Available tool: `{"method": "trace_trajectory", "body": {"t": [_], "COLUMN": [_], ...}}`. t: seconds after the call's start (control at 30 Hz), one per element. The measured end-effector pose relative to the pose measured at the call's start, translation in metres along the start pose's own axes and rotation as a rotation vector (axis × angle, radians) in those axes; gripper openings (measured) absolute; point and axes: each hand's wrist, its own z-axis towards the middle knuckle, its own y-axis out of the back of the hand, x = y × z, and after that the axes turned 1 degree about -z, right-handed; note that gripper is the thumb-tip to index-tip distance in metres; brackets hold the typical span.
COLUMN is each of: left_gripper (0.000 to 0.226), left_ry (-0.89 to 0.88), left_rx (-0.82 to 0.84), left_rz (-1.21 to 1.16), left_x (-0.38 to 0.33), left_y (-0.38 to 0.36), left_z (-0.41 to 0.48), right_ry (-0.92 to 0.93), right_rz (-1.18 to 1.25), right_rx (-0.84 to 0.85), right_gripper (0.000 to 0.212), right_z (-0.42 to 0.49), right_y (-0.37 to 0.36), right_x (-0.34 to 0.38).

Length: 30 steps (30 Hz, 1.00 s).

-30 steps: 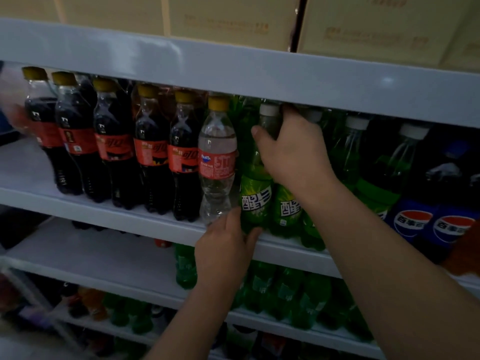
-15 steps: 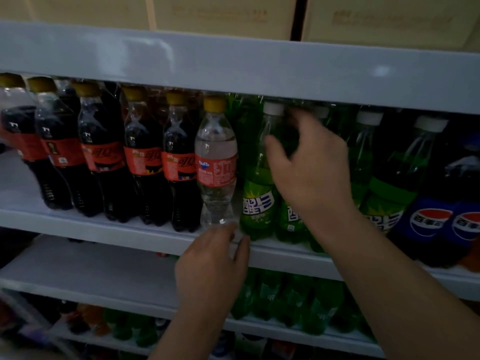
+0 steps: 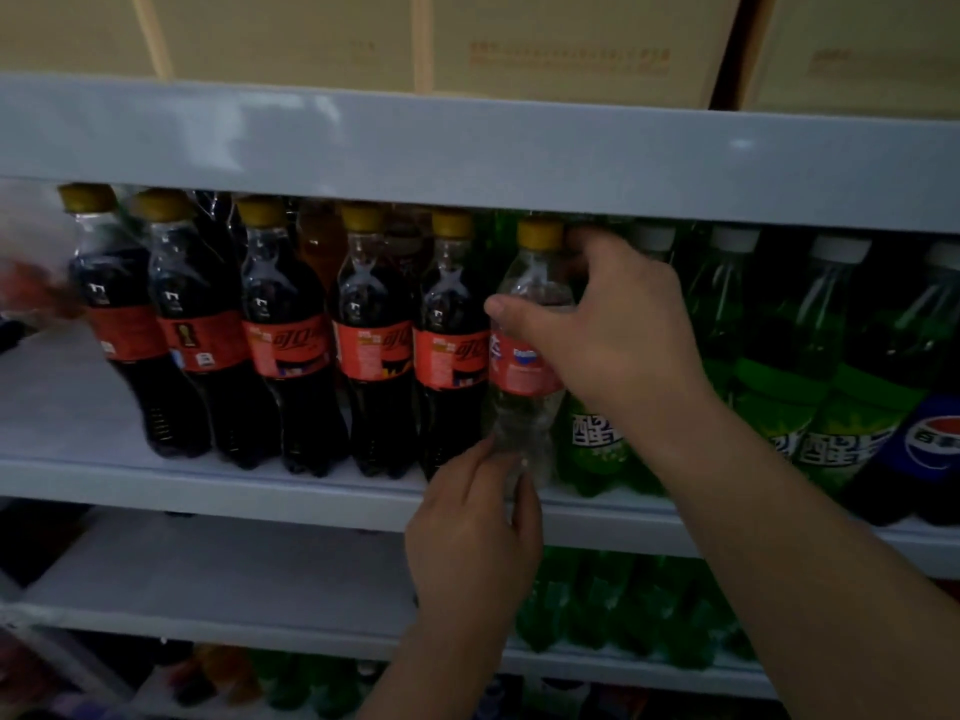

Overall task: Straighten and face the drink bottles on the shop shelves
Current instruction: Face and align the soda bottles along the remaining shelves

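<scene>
My left grip [image 3: 472, 527] below and right grip [image 3: 613, 324] above both clasp the clear bottle [image 3: 522, 376] mid-facing; next, I'd twist it frontward.

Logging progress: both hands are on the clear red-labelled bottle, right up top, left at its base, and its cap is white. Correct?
No: in the head view the clear bottle has a yellow cap, not white. The right hand does grip its upper part, the left hand its base.
</scene>
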Motion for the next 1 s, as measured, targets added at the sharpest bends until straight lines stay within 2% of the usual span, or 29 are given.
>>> {"method": "trace_trajectory", "body": {"t": [0.1, 0.2, 0.27, 0.37, 0.43, 0.53, 0.73, 0.87, 1.0], "left_gripper": [0.022, 0.030, 0.034, 0.028, 0.026, 0.031, 0.024, 0.020, 0.025], "left_ry": [-0.021, 0.021, 0.051, 0.073, 0.083, 0.111, 0.092, 0.111, 0.051], "left_rx": [-0.002, 0.013, 0.046, 0.077, 0.077, 0.029, -0.047, -0.007, 0.020], "left_rz": [-0.078, -0.162, -0.164, -0.149, -0.138, -0.139, -0.187, -0.209, -0.134], "left_x": [0.002, -0.003, -0.008, -0.015, -0.017, -0.016, -0.011, -0.018, -0.020], "left_y": [0.000, 0.000, -0.001, -0.005, -0.007, -0.008, -0.010, -0.012, -0.012], "left_z": [0.000, 0.005, 0.010, 0.014, 0.013, 0.010, 0.011, 0.017, 0.020], "right_ry": [-0.077, -0.141, -0.127, -0.028, 0.015, -0.047, -0.148, -0.127, -0.052], "right_rz": [0.189, 0.325, 0.275, 0.083, 0.011, 0.099, 0.369, 0.363, 0.223], "right_rx": [0.135, 0.208, 0.161, 0.036, -0.002, 0.067, 0.284, 0.272, 0.216], "right_gripper": [0.025, 0.022, 0.019, 0.035, 0.038, 0.031, 0.027, 0.021, 0.012], "right_z": [0.007, 0.010, 0.011, 0.006, 0.004, 0.010, 0.017, 0.015, 0.012], "right_y": [0.007, 0.016, 0.017, 0.011, 0.008, 0.010, 0.021, 0.020, 0.014], "right_x": [-0.004, -0.008, -0.009, -0.007, -0.004, -0.006, -0.009, -0.009, -0.012]}}
